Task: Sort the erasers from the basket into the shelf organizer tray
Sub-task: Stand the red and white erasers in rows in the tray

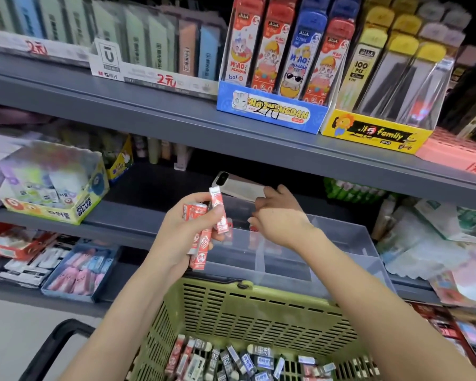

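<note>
My left hand (188, 232) grips several red-and-white erasers (219, 213) in front of the shelf. One of them sticks up above my fingers. My right hand (279, 215) reaches over the clear organizer tray (341, 235) with its fingers curled down into a back compartment; whether they pinch anything is hidden. A few red erasers (254, 229) show inside that back part of the tray. Below, the green basket (259, 306) holds several red, black and white erasers (239, 361).
A phone (237, 185) lies on the shelf behind the tray. A Power Glue box (52, 185) stands at left, and green packs (352, 191) at right. The upper shelf carries pencil-lead display boxes (272, 111). A black handle (55, 345) sits at lower left.
</note>
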The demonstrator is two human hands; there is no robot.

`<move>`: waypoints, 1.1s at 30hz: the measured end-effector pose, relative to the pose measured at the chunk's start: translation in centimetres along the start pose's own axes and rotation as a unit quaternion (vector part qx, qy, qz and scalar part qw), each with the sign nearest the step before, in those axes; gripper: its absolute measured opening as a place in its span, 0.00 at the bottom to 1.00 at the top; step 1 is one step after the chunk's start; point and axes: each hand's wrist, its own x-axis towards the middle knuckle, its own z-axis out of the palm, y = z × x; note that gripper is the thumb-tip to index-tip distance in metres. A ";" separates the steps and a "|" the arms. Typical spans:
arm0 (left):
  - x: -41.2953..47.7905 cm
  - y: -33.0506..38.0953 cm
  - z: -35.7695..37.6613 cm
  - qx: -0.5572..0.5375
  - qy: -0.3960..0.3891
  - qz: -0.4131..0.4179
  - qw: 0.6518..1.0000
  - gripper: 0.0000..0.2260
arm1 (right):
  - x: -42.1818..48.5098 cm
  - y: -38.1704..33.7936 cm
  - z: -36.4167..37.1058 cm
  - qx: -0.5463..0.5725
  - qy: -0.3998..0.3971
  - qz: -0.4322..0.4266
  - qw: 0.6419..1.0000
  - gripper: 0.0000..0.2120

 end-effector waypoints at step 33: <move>2.1 -1.2 6.0 -0.080 0.036 -0.083 0.993 0.30 | -2.5 2.6 3.6 0.239 -0.059 0.373 0.895 0.09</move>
